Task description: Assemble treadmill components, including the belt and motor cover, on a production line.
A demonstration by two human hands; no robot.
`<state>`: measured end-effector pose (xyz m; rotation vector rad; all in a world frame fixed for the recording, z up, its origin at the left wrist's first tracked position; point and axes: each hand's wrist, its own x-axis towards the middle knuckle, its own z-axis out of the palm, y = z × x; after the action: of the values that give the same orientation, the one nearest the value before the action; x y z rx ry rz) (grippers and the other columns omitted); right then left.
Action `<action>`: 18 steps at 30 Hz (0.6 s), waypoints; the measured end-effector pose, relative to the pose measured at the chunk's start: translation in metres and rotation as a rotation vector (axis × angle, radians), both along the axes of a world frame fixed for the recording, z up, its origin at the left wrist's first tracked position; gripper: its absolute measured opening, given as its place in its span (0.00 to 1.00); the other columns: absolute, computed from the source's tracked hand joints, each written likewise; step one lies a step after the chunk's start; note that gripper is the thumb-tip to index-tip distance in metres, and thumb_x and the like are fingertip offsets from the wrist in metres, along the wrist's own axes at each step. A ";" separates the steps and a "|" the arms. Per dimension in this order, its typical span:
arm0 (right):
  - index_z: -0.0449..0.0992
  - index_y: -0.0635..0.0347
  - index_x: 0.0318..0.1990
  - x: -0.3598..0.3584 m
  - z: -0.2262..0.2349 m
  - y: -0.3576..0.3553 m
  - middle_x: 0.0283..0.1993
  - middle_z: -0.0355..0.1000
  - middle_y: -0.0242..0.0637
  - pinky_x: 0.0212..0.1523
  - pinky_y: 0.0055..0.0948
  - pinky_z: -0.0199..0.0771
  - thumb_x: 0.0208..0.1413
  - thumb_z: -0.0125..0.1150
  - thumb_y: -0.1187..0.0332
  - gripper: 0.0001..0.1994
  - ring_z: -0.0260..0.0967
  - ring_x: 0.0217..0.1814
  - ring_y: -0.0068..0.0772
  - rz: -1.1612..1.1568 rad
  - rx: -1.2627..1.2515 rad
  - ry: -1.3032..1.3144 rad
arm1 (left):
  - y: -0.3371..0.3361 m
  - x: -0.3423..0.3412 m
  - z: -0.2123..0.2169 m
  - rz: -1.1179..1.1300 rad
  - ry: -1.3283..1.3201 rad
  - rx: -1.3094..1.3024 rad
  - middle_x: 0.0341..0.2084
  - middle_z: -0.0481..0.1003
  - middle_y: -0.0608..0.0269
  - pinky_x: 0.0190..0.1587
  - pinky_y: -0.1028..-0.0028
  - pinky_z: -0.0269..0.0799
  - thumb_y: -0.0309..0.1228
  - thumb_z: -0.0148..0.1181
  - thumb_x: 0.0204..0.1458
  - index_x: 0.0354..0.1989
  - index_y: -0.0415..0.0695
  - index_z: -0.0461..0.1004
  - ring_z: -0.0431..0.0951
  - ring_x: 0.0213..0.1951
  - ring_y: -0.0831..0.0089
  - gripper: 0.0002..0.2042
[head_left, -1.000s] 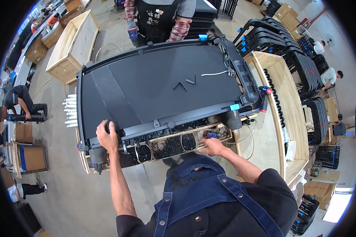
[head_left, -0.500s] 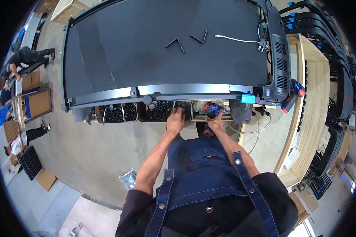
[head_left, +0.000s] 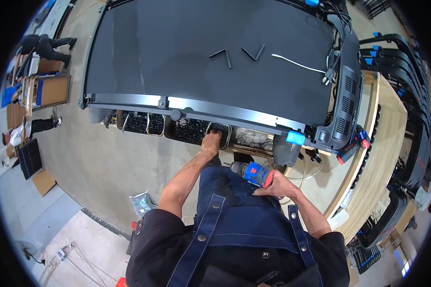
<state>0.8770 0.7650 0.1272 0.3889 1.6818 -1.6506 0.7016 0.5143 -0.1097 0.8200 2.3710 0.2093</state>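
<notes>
A large black treadmill deck lies flat in front of me. Under its near edge sit several trays of dark screws. My left hand reaches into one of these trays, fingers down among the screws; whether it grips any is hidden. My right hand is shut on a blue and red cordless drill, held close to my waist with its chuck pointing left. Two black hex keys and a white cable lie on the deck's belt.
A wooden pallet runs along the right, with stacked black treadmill frames beyond it. Other people work by cardboard boxes at the far left. A small bag of parts lies on the concrete floor near my left side.
My head has tilted closer over the deck. My right hand has drawn back from the trays with the drill to my waist. My left hand has stayed at the screw tray.
</notes>
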 end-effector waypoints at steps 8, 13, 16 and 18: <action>0.76 0.63 0.50 -0.013 0.020 -0.013 0.42 0.77 0.38 0.50 0.31 0.75 0.47 0.75 0.67 0.23 0.73 0.43 0.29 -0.199 0.109 0.041 | -0.021 -0.010 0.027 0.743 -0.417 0.546 0.36 0.81 0.48 0.39 0.63 0.81 0.21 0.64 0.53 0.44 0.42 0.78 0.83 0.35 0.53 0.10; 0.77 0.64 0.46 -0.031 0.043 -0.027 0.39 0.76 0.34 0.49 0.29 0.74 0.46 0.75 0.69 0.20 0.73 0.41 0.25 -0.333 0.256 0.264 | -0.013 -0.011 0.114 1.543 -1.225 1.093 0.36 0.80 0.54 0.38 0.71 0.85 0.23 0.66 0.56 0.45 0.37 0.76 0.83 0.35 0.64 0.10; 0.78 0.64 0.43 -0.044 0.055 -0.032 0.37 0.76 0.34 0.48 0.29 0.74 0.46 0.73 0.70 0.16 0.73 0.40 0.26 -0.329 0.266 0.308 | -0.012 -0.007 0.161 1.570 -1.410 1.170 0.38 0.80 0.54 0.41 0.73 0.86 0.26 0.66 0.57 0.48 0.39 0.76 0.84 0.40 0.61 0.12; 0.78 0.64 0.42 -0.049 0.059 -0.035 0.37 0.76 0.34 0.47 0.29 0.74 0.46 0.73 0.70 0.15 0.73 0.40 0.26 -0.321 0.273 0.318 | -0.008 -0.005 0.188 1.566 -1.444 1.256 0.37 0.81 0.58 0.41 0.73 0.86 0.27 0.66 0.57 0.46 0.41 0.77 0.84 0.41 0.65 0.10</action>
<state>0.8279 0.7301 0.1860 0.5767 2.1876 -1.7844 0.6962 0.5061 0.0779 -0.8374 0.6885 2.0519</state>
